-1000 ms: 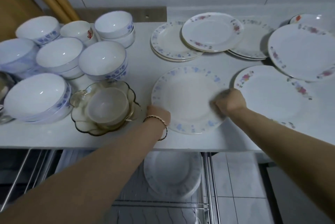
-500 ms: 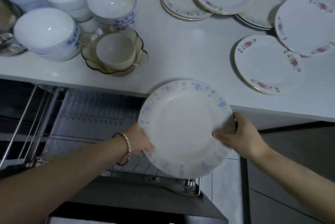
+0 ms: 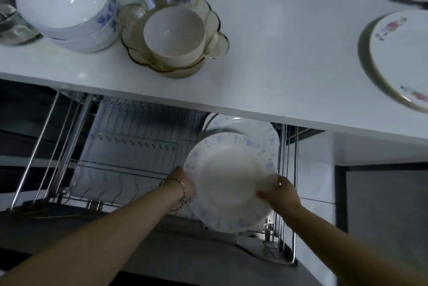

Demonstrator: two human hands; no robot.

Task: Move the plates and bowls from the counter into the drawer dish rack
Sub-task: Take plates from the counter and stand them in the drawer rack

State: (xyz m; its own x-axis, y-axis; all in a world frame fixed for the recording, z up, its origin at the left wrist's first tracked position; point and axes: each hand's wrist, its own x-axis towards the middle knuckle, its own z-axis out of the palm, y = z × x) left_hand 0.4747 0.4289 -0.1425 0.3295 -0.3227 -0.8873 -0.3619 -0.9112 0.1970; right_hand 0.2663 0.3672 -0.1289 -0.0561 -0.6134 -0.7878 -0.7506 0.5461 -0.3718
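White counter (image 3: pixel 278 59) above carries the remaining ware: we note a cream cup (image 3: pixel 174 33) seated inside an amber glass dish (image 3: pixel 176 38), stacked blue-patterned bowls (image 3: pixel 67 5) to its left, and flowered plates (image 3: pixel 403 54) at the right edge. Below it, the wire rack (image 3: pixel 129 146) in the open drawer holds plates (image 3: pixel 252 133) at its right end; its other slots show bare wire. We hold a blue-speckled plate (image 3: pixel 231 181) tilted over that right end, just in front of the racked ones. Our left hand (image 3: pixel 185 184), bracelet at the wrist, grips its left rim; our right hand (image 3: pixel 278 193) pinches the right rim, fingers closed on the edge.
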